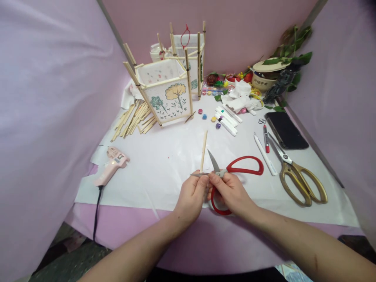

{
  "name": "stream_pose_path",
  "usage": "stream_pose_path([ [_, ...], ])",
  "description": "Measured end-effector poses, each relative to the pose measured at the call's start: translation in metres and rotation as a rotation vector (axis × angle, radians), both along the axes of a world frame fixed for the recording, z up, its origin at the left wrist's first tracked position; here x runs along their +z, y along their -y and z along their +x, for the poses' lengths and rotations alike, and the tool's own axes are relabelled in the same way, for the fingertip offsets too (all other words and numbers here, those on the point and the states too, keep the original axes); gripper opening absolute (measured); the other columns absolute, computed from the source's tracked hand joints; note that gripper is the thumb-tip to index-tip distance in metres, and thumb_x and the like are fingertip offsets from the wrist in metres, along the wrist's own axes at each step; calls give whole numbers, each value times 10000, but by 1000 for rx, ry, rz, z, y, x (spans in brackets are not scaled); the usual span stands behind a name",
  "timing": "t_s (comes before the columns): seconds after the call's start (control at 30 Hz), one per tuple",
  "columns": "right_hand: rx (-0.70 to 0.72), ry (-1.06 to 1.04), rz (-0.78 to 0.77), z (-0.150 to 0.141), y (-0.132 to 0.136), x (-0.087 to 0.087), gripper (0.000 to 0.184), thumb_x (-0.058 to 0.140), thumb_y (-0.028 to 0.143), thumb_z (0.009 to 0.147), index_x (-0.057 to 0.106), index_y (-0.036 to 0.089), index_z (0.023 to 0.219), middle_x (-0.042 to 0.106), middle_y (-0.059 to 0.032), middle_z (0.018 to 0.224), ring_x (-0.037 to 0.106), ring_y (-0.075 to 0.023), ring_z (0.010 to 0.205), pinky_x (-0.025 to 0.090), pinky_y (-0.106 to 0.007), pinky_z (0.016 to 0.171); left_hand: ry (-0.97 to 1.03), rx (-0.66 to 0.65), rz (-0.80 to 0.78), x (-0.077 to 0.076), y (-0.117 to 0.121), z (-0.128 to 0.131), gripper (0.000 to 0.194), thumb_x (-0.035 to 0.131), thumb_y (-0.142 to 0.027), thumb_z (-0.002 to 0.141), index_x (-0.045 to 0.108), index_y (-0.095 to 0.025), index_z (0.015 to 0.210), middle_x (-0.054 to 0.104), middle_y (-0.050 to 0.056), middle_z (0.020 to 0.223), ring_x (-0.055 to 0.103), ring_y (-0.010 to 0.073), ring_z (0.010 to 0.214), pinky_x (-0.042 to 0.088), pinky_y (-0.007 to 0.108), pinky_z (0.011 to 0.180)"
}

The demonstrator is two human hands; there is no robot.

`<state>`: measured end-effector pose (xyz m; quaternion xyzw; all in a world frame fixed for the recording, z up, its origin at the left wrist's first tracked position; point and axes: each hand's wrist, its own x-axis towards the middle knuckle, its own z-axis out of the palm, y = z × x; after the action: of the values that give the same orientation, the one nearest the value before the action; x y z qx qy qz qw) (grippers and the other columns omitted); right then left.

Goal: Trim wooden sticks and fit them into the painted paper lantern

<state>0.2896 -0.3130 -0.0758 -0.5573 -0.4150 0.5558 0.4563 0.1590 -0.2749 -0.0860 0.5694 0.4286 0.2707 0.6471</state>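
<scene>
My left hand (192,196) is closed in a pinch on a thin wooden stick (203,150) that stands up and away from me. My right hand (230,192) is wrapped round the red-handled scissors (245,169), fingers near the pivot. The blades are spread wide, and one blade lies across the stick's lower end just above my left fingers. Both hands meet over the white sheet (164,172) near the front of the table.
A pink glue gun (113,164) with a black cord lies at the left. Two paper lanterns (167,90) and a pile of sticks (133,119) stand behind. Gold scissors (299,176), pens (266,150), a phone (286,130), markers (227,119) and a plant pot (268,76) fill the right.
</scene>
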Motion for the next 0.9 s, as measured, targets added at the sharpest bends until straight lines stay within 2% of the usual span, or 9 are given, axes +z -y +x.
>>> stream_pose_path([
  [0.13,83,-54,-8,1,-3,3,554,430,530,905,605,158,534,563,-1,460,389,-66,357,335,-203,408,45,-97,4,-1,-1,0,499,346,-480,932,446,-179,547,353,-42,446,380,97,461,347,236,519],
  [0.3,8,-9,26,1,3,0,507,447,486,914,609,156,565,566,0,481,444,-74,409,356,-195,439,39,-170,-32,6,-7,-3,549,382,-531,899,454,-182,482,355,-24,408,411,113,470,336,244,505],
  [0.5,-79,34,67,-3,6,-7,458,468,491,903,598,157,617,610,-17,563,535,-105,518,407,-207,503,25,-130,-159,7,-7,-3,556,468,-599,831,400,-174,479,323,-45,395,295,64,396,218,222,416],
  [0.67,-196,44,39,-2,4,-8,443,512,532,864,575,158,635,601,-14,549,448,-81,427,334,-204,407,188,-70,-351,2,-1,1,471,544,-574,806,376,-178,614,290,-91,456,183,20,361,135,187,365],
  [0.8,-221,-108,-22,5,-2,-11,434,497,556,862,568,163,692,603,-10,518,388,-73,360,276,-201,354,387,-87,-493,4,-3,2,322,547,-478,853,408,-194,793,259,-112,517,121,17,392,108,153,371],
  [0.9,-196,-139,-62,9,-5,-12,438,500,558,860,577,162,689,577,0,476,365,-68,345,247,-195,346,441,-96,-517,5,-5,1,254,495,-437,895,441,-190,874,263,-99,557,153,23,430,138,137,401],
])
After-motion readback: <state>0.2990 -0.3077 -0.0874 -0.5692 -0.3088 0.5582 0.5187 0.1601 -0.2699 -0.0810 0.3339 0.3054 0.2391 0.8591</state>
